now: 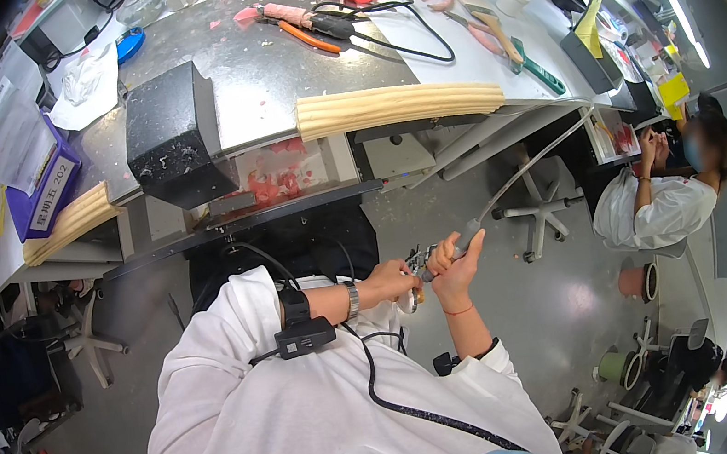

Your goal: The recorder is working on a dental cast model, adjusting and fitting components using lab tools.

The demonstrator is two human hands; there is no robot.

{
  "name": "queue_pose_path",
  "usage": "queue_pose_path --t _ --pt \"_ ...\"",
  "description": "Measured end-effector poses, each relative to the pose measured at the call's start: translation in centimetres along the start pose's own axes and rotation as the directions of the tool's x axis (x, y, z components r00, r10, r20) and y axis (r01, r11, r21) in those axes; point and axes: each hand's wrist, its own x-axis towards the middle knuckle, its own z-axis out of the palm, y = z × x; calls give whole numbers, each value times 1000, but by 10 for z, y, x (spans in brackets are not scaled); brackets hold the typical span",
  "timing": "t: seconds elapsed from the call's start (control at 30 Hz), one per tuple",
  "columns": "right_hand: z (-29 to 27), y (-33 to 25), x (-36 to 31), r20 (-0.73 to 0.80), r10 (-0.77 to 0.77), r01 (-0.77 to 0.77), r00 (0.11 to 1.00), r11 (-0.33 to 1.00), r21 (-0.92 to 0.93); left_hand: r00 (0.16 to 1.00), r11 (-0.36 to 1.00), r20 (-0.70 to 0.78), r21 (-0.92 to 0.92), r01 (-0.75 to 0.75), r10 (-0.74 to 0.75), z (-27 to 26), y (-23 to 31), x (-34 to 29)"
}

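Grey handpiece (473, 231) sits within the right hand (453, 274) (tip apparently leftward).

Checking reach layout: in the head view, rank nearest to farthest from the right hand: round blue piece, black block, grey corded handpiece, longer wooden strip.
1. Grey corded handpiece: in the right hand.
2. Longer wooden strip: ahead, bench front edge.
3. Black block: left, bench front.
4. Round blue piece: left, farther back.
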Motion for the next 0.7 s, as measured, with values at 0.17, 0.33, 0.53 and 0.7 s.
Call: queue_pose_path --t 0.17,0.33,0.53,0.7 --pt "-2 -2 0 -11 -8 7 1000 1000 -13 1000 1000 4 5 -10 10 2 0 2" --pt "0 0 0 -9 -8 8 1000 1000 -16 1000 1000 1 -5 -10 10 0 0 1" --pt "2 0 -1 -38 -5 5 999 1000 -8 1000 1000 3 6 -19 19 0 -2 1" --pt "2 -3 -2 -20 -18 18 1000 1000 -10 1000 1000 6 0 -16 16 2 -2 4"
